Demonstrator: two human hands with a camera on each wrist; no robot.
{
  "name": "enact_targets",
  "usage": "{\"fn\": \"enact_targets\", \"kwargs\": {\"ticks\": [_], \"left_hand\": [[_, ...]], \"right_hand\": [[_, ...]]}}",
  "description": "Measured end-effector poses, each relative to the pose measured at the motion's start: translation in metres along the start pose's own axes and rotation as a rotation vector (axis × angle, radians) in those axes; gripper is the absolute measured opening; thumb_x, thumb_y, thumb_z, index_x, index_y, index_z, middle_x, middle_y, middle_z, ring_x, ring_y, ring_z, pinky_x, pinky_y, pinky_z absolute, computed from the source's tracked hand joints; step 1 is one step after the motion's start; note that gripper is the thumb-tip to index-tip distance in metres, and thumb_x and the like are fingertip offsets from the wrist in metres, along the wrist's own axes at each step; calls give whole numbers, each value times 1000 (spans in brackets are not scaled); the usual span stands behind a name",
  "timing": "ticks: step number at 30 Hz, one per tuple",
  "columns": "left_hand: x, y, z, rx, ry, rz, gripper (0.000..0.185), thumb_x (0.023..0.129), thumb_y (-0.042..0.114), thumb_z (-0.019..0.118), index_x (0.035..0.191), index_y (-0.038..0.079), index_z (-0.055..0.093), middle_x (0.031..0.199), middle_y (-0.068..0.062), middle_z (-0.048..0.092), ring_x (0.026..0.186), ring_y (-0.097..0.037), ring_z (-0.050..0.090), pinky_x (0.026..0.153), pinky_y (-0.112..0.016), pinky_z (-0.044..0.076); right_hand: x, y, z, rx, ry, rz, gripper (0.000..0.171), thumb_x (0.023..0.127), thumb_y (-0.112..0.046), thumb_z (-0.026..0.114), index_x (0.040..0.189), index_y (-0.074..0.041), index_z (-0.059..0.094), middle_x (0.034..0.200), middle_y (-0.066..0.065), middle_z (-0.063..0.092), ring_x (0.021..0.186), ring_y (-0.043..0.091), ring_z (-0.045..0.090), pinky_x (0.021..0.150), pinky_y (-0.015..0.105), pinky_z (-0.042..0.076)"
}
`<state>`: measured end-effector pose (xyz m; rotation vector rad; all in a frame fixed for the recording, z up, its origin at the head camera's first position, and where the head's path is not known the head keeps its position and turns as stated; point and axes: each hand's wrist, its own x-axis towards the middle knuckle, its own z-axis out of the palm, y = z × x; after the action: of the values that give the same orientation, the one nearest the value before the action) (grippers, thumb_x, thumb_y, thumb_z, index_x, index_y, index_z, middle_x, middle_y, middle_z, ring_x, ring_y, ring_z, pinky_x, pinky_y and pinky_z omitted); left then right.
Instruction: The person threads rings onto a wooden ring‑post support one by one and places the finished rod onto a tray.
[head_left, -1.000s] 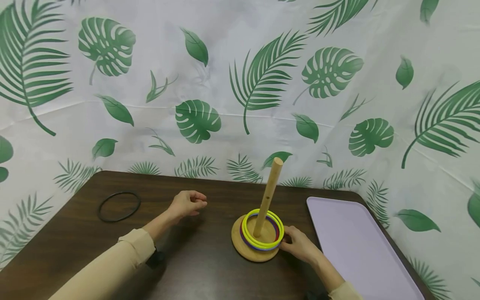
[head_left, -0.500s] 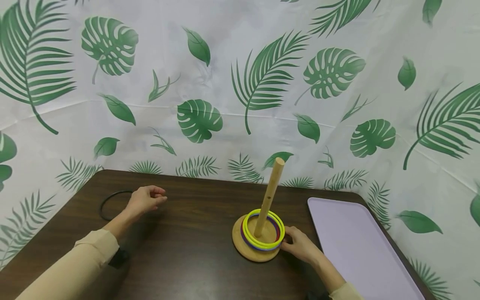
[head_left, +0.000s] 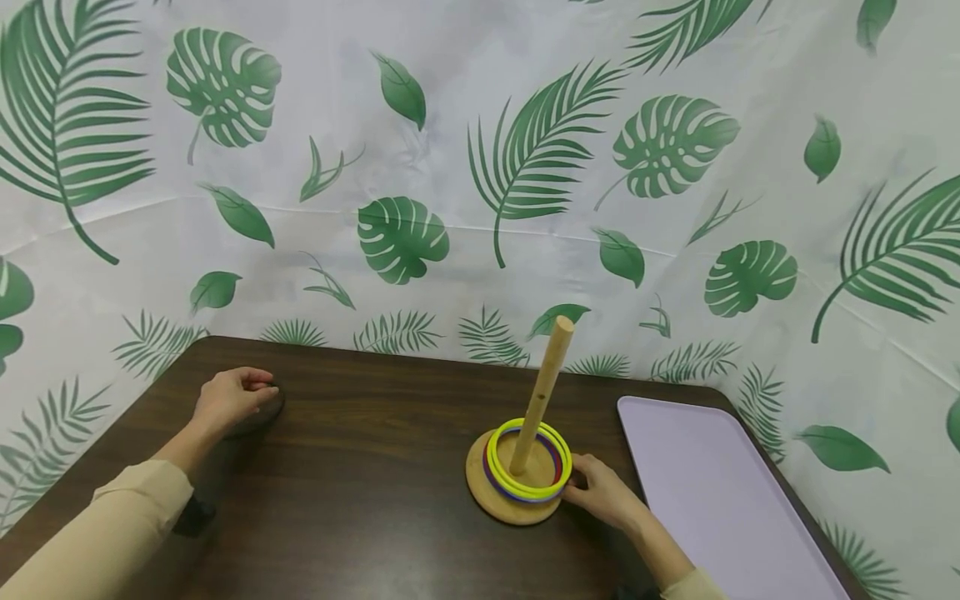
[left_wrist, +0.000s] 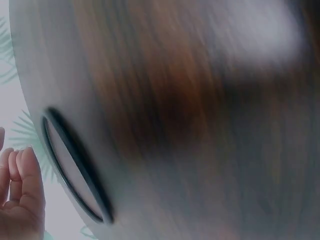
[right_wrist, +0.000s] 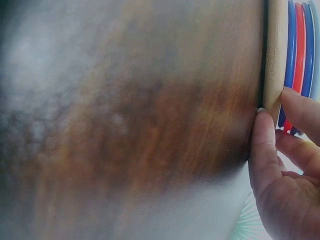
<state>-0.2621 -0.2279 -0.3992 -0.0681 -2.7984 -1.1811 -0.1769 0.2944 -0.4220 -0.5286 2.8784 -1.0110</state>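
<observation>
While the right hand [head_left: 600, 493] steadies the wooden base [head_left: 510, 500] of the peg [head_left: 546, 385], fingers curled against its rim, the left hand [head_left: 225, 398] sits far left of the peg over the black ring [head_left: 272, 406], fingers loosely curled; whether it grips is unclear. Seen from the left wrist, the ring [left_wrist: 75, 167] lies flat on the table [left_wrist: 200, 125], apart from the fingers [left_wrist: 22, 180] (thin, light, probably slick, best pinched at its edge). At the right wrist, fingertips [right_wrist: 265, 135] press the base [right_wrist: 275, 55] beneath the stacked coloured rings [right_wrist: 297, 60].
</observation>
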Motion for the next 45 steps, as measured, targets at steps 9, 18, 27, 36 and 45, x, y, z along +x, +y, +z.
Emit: {"fn": "enact_targets", "kwargs": {"ticks": [9, 18, 27, 36, 45], "left_hand": [[4, -17, -14, 98, 84, 2, 38, 88, 19, 64, 112, -10, 59, 103, -28, 65, 79, -35, 66, 84, -58, 41], [-1, -31, -23, 182, 170, -52, 37, 85, 18, 64, 111, -8, 59, 105, -30, 63, 100, -53, 51, 76, -56, 44], [-3, -44, -29, 224, 161, -168, 42, 83, 19, 64, 114, -8, 55, 111, -34, 57, 97, -54, 49, 68, -54, 45], [-7, -54, -33, 249, 108, -219, 46, 84, 17, 63, 118, -11, 50, 113, -36, 53, 101, -56, 46, 73, -57, 44], [-6, -59, -30, 237, 99, -199, 43, 84, 15, 63, 115, -12, 52, 112, -33, 57, 100, -55, 47, 73, -55, 44]], "right_hand": [[-5, 3, -2, -5, 12, 4, 22, 80, -15, 71, 99, -6, 65, 85, -2, 56, 82, 9, 48, 69, 22, 43], [-4, 3, -1, 6, 3, 24, 25, 80, -14, 70, 103, -6, 65, 88, 0, 56, 83, 9, 48, 69, 22, 42], [-3, 2, -1, 31, 3, 14, 24, 80, -17, 70, 101, -6, 65, 87, 1, 55, 81, 9, 48, 68, 23, 41], [-2, 1, 1, 34, 8, -44, 25, 81, -17, 70, 100, -3, 64, 87, 1, 56, 81, 10, 49, 67, 23, 42], [-1, -3, -1, 31, -10, 26, 25, 80, -14, 72, 102, -6, 64, 87, 1, 55, 82, 11, 48, 68, 22, 42]]}}
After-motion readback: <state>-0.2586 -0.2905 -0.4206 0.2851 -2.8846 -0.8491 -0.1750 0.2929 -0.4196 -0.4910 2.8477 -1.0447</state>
